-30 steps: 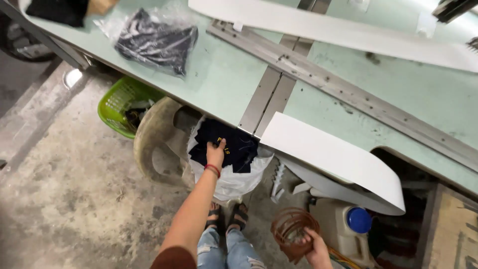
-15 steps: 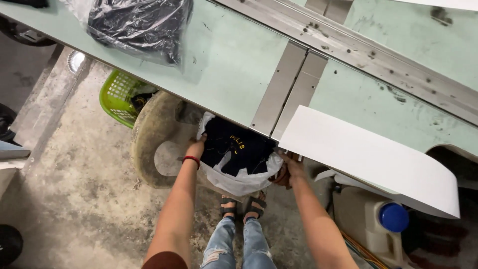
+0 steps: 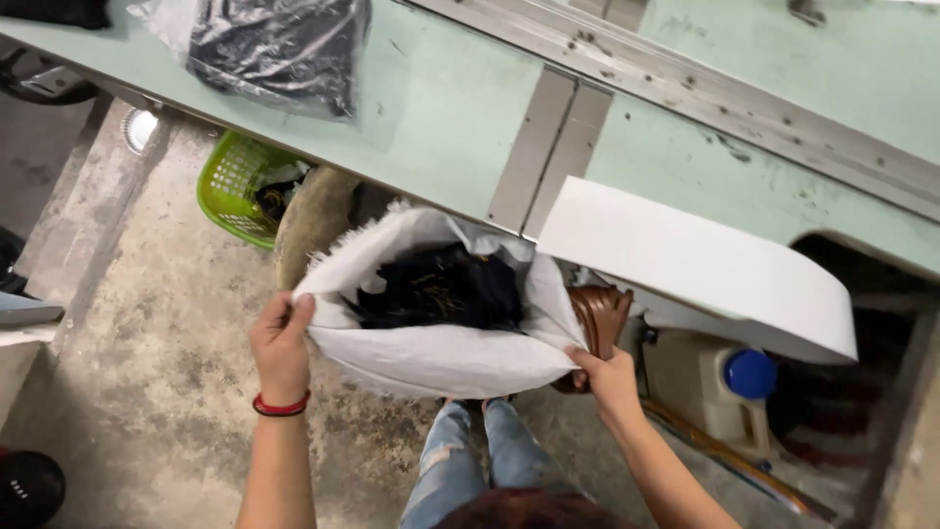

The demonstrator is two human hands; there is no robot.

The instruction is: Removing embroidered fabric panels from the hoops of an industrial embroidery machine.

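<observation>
A white cloth sack (image 3: 441,358) hangs open below the edge of the pale green table (image 3: 431,118), with dark fabric pieces (image 3: 441,289) inside it. My left hand (image 3: 281,338), a red band at its wrist, pinches the sack's left rim. My right hand (image 3: 609,377) grips the sack's right rim and also holds a bundle of brown bands (image 3: 597,318) against it. My jeans-clad legs (image 3: 470,460) show beneath the sack.
A clear bag of dark fabric (image 3: 274,44) lies on the table at the top left. A wide white strip (image 3: 685,264) curves off the table edge. A green basket (image 3: 240,191) sits on the concrete floor. A white jug with a blue cap (image 3: 725,387) stands at the right.
The sack has been lifted and pulled wide open between both hands. One second ago my left hand reached into it while my right hand held the brown bands low at the right.
</observation>
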